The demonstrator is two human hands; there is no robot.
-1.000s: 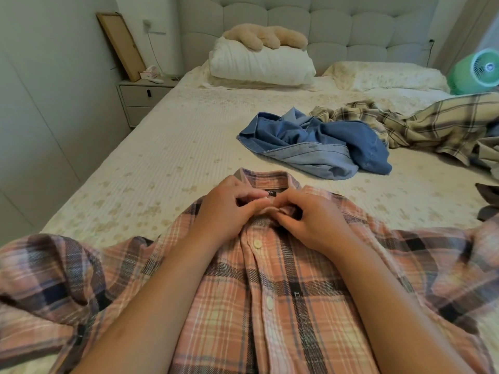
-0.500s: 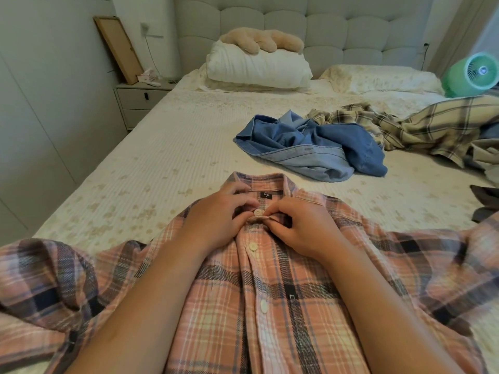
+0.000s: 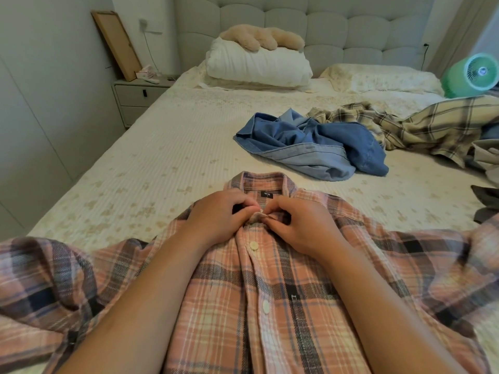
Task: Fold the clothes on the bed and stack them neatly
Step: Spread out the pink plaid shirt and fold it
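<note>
From the head camera, a pink plaid shirt (image 3: 270, 306) lies front-up and spread across the near part of the bed (image 3: 162, 157), collar pointing away. The left hand (image 3: 218, 222) and right hand (image 3: 299, 225) meet just under the collar, fingers curled, each pinching the placket fabric at the top button. Farther up the bed lie a crumpled blue shirt (image 3: 310, 147) and, touching it on the right, a beige plaid shirt (image 3: 418, 125). Behind them sit a white pillow (image 3: 256, 66) and a green fan (image 3: 472, 76).
</note>
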